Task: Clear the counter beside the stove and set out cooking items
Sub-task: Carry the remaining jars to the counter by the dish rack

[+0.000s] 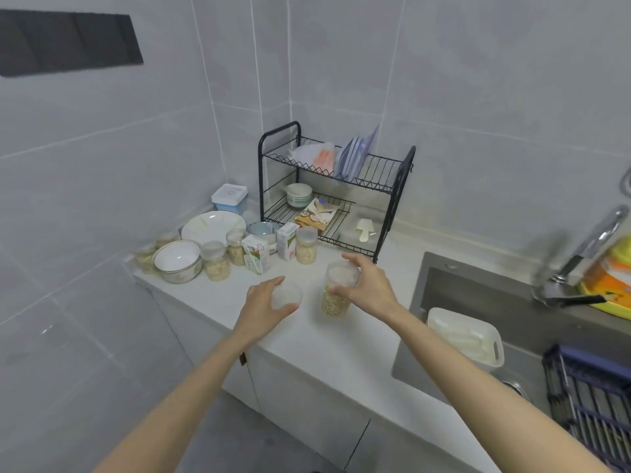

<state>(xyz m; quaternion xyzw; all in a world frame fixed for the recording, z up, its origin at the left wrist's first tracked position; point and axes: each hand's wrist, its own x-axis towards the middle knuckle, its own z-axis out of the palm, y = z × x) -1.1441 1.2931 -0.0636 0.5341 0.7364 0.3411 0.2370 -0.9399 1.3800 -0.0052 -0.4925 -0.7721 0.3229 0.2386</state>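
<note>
Two grips on: my left hand [261, 302] curls down over the frosted white lid of a small plastic jar [286, 297], contents hidden. My right hand [367, 285] wraps the clear lidded jar of oat-like flakes [333, 303]. Both are mid white counter [358, 336], just apart, before the black wire dish rack [399, 186]. I can't tell if they're lifted. I'd grip the left one lower, since the lid may pop, then lift straight and level, clear of the white-and-green cartons [255, 253].
</note>
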